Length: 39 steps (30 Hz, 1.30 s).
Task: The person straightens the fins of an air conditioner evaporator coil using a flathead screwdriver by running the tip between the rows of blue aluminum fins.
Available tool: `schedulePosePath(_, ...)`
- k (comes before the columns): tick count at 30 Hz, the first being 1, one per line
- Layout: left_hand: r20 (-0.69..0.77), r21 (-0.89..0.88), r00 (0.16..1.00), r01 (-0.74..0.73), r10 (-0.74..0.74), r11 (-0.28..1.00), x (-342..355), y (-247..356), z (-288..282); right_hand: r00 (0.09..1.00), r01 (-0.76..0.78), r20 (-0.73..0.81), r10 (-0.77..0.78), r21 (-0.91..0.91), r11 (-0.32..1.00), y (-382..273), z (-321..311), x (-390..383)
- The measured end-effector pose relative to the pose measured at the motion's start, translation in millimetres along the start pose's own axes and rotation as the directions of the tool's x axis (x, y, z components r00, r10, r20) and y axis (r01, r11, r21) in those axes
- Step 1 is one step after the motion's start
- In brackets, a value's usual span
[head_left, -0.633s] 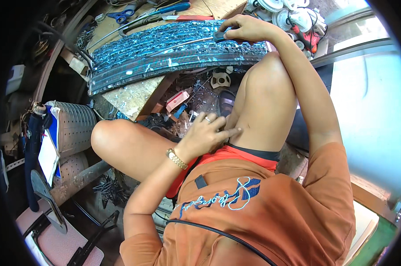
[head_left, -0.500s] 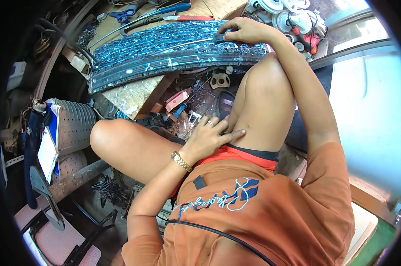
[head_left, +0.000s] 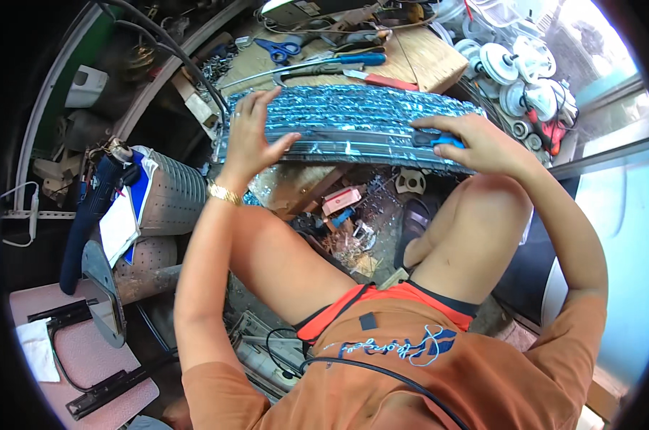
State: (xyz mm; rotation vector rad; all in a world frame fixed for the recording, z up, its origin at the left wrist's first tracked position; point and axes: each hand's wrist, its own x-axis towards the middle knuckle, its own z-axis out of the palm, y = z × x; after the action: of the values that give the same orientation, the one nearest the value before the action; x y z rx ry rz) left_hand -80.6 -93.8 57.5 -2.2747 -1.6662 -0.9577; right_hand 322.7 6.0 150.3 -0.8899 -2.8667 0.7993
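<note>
Right grip (head_left: 480, 139) clamped on half-hidden blue handle (head_left: 428, 138), left grip (head_left: 252, 145) apart, contact with shiny blue panel (head_left: 346, 117) unclear

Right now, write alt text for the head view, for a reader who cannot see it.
The right hand grips a blue-handled tool over a long, shiny blue ridged panel; the left hand is spread over its left end. Beyond, blue scissors lie on a wooden worktop, with white wheel-shaped parts piled to the right.
</note>
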Motion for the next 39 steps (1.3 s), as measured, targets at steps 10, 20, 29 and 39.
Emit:
schedulePosePath(10,0.497,0.047,0.868,-0.047,0.018,0.998,5.4,-80.9,65.1,0.996,-0.09,0.024,0.088,0.107,0.99,2.4,-25.1,13.1)
schedulePosePath(20,0.482,0.052,0.876,-0.042,0.012,0.998,10.5,-79.1,69.5,0.997,0.061,0.037,-0.061,0.018,0.998,28.4,-30.4,23.9)
schedulePosePath(29,0.509,0.075,0.86,-0.034,-0.009,0.997,10.4,-69.8,65.7,0.989,0.01,0.146,0.014,-0.162,0.987,-19.9,-37.5,42.2)
schedulePosePath(39,0.517,0.075,0.856,-0.041,-0.003,0.996,12.3,-77.4,65.8,0.998,-0.013,0.057,0.017,-0.068,0.998,3.7,-31.8,19.4)
